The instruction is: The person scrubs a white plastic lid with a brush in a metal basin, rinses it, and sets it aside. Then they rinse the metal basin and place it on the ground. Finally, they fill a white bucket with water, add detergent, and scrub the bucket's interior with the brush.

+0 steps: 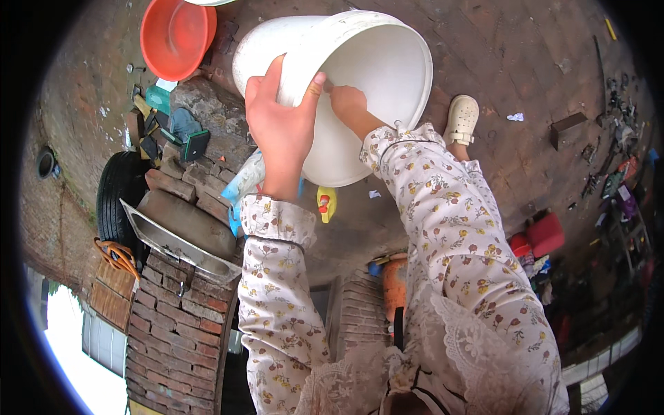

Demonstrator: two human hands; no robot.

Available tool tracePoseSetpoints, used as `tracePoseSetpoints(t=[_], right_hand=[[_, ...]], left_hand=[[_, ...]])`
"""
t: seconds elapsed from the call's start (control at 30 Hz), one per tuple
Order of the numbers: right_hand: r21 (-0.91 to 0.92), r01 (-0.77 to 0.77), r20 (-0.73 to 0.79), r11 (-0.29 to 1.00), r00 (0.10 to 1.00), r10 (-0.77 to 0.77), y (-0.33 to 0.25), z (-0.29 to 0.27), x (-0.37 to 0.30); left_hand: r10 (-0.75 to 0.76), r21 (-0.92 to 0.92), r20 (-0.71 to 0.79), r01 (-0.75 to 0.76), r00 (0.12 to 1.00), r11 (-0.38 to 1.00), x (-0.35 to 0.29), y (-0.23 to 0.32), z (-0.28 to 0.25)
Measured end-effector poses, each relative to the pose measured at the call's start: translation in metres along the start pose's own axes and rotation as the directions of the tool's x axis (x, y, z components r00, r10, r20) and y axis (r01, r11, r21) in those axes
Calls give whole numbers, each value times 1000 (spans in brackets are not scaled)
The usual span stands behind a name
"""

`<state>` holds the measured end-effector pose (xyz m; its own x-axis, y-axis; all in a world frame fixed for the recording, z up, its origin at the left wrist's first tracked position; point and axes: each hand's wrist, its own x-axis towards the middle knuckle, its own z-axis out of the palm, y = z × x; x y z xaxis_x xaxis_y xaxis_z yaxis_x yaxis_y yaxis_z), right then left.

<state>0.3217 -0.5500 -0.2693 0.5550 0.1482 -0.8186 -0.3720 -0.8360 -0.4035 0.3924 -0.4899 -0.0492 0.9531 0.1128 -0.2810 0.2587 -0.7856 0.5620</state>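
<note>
A large white bucket (387,34) lies tipped on its side in front of me, its wide mouth turned toward me. My left hand (280,114) grips its near left rim, thumb at the inner edge and fingers spread along the outer wall. Inside the mouth is my right hand (348,104), its fingers curled close to the inner wall. Whatever the right fingers hold, if anything, is too hidden to make out. Just below the bucket is a yellow bottle (326,204) with a red cap, beside a blue and white plastic bag (243,181).
An orange-red basin (174,41) stands at the far left. Nearer are a black tire (119,197), a metal-rimmed sink (183,238) and stacked bricks (173,311). A loose brick (568,131) and scattered debris (615,159) lie on the right. My beige clog (462,119) is beside the bucket.
</note>
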Motion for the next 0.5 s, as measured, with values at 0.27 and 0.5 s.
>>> tracePoseSetpoints(t=[0.27,0.5], right_hand=[[589,73,395,805,843,-365,63,-80,-153],[-240,212,147,947,973,-180,98,-139,-168]], left_hand=[[26,92,-39,-22,999,996,7,0,4],[18,147,-31,-13,999,989,9,14,20]])
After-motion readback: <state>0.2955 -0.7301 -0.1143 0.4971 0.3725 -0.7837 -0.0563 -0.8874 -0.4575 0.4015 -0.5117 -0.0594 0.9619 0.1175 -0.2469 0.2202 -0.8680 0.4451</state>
